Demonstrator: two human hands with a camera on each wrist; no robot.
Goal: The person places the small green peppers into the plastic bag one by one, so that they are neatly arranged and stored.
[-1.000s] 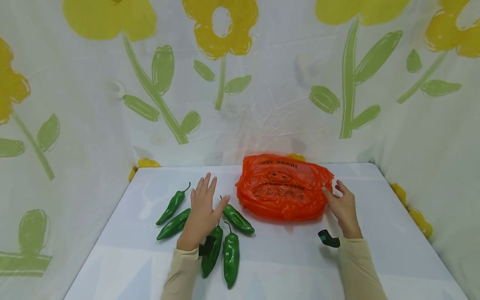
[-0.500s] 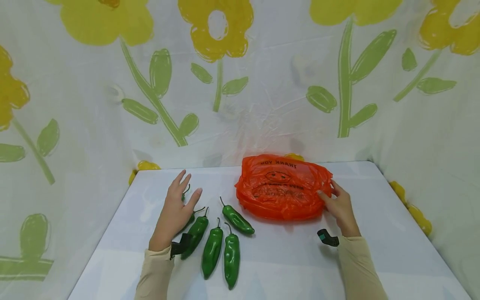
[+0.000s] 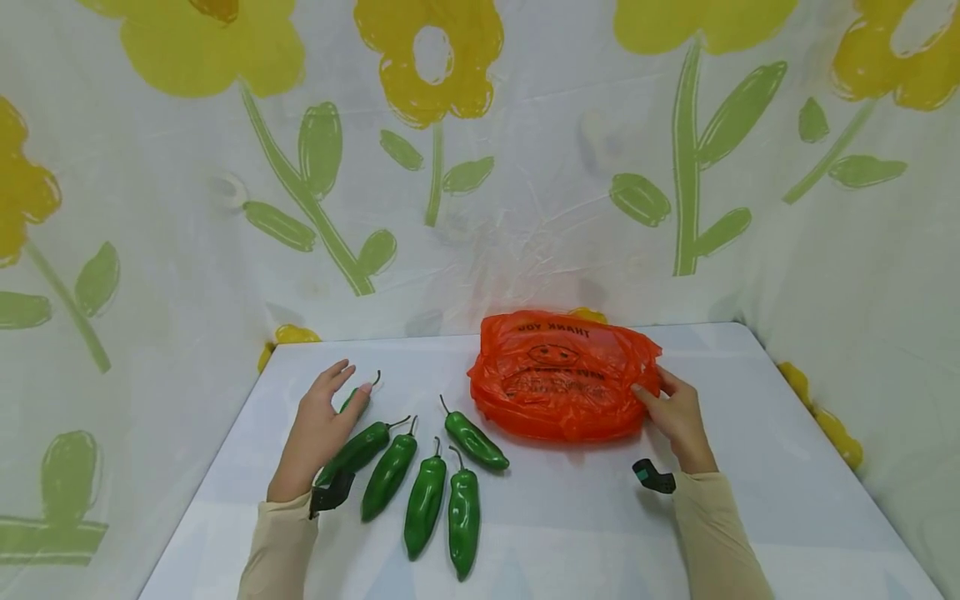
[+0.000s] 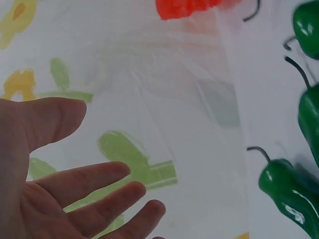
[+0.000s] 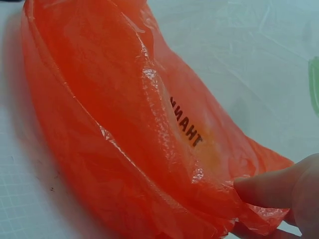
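Observation:
In the head view, a red plastic bag with dark printing lies towards the back of the table. My right hand pinches its right edge; the right wrist view shows the thumb on the film and fingers partly hidden behind. My left hand is over the leftmost green peppers, fingers spread, holding nothing. Beneath it, one pepper is partly covered and another slants beside the palm. More green peppers lie to its right, and one pepper near the bag.
The white table has its back edge against a hanging cloth printed with yellow flowers and green leaves. The cloth also rises at the left and right sides. A small black device is at each wrist.
My left hand has moved left, from above the middle peppers to the leftmost ones, uncovering several. My right hand has closed on the bag's right edge. The bag has hardly shifted.

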